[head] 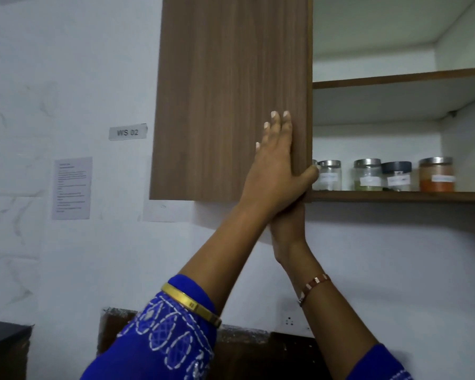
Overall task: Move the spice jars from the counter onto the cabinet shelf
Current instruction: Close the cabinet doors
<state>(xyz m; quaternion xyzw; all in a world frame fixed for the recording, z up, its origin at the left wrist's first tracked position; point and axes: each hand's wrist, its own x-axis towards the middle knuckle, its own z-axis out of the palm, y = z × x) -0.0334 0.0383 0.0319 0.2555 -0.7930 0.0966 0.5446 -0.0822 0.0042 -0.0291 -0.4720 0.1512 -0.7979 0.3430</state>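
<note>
Several spice jars stand in a row on the lower cabinet shelf (pixel 395 196): a clear steel-lidded jar (pixel 329 175), a second one (pixel 368 175), a dark-lidded jar (pixel 396 176) and a jar of orange powder (pixel 436 174). The brown cabinet door (pixel 225 100) stands open to the left of them. My left hand (pixel 276 163) lies flat on the door's face, with its thumb hooked round the door's right edge. My right hand (pixel 288 226) reaches up under the door's lower corner, and its fingers are hidden behind my left wrist. Neither hand holds a jar.
The upper shelf (pixel 401 78) holds nothing I can see. A "WS 02" label (pixel 127 132) and a printed sheet (pixel 72 187) hang on the white wall. A wall socket (pixel 289 321) sits above a dark strip (pixel 258 349) at the bottom. A black object (pixel 3 338) is at lower left.
</note>
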